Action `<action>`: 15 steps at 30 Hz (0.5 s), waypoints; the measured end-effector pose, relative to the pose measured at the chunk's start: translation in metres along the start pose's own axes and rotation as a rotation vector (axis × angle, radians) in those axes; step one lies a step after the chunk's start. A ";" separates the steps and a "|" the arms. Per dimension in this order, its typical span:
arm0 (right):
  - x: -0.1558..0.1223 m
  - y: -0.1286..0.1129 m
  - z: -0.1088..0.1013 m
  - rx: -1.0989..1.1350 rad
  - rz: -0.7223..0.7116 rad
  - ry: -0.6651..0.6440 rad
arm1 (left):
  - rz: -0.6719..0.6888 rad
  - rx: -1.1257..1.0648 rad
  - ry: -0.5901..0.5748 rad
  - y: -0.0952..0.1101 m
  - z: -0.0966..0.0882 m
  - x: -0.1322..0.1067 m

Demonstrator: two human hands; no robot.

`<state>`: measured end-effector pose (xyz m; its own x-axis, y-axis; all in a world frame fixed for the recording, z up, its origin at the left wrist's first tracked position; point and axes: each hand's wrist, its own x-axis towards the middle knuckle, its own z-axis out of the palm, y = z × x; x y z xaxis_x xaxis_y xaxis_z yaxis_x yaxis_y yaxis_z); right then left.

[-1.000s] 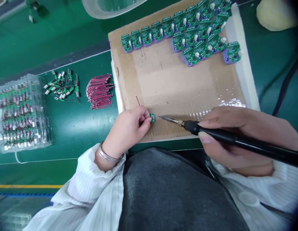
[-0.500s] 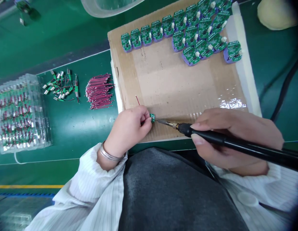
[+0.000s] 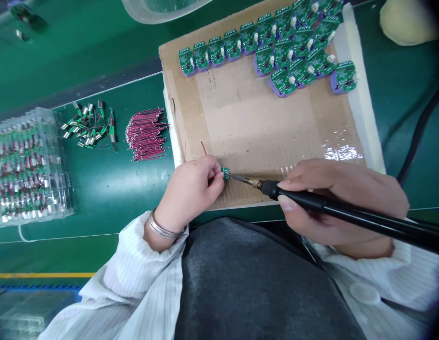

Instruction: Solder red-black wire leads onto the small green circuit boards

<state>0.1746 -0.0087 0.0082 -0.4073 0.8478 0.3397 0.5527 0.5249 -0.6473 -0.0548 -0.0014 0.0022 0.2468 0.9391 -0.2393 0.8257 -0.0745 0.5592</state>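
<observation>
Soldering iron [image 3: 311, 200] shifted in since the earlier frame: tip now touching the small green circuit board [image 3: 225, 174], pinched in the nearly closed left grip [image 3: 191, 189] at the near edge of the cardboard sheet [image 3: 262, 118]. Left to right on the green tabletop [image 3: 113, 198]: clear plastic tray [image 3: 31, 165] packed with wired motors, loose wired motors [image 3: 88, 125], bundle of red-black wires [image 3: 145, 134]. Right grip [image 3: 341, 203] closed around the iron's black handle; green boards on purple bases [image 3: 279, 47] sit in rows on the cardboard.
</observation>
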 end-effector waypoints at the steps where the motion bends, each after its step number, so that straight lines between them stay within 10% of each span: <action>1: -0.001 0.001 0.000 0.009 0.000 -0.003 | -0.001 0.002 0.000 0.000 0.000 0.000; 15: -0.002 0.003 -0.001 0.103 0.044 -0.023 | 0.015 -0.031 -0.029 0.000 -0.002 0.001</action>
<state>0.1777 -0.0091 0.0060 -0.4011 0.8674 0.2944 0.4935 0.4754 -0.7283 -0.0560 0.0004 0.0037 0.2738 0.9277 -0.2536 0.8058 -0.0773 0.5871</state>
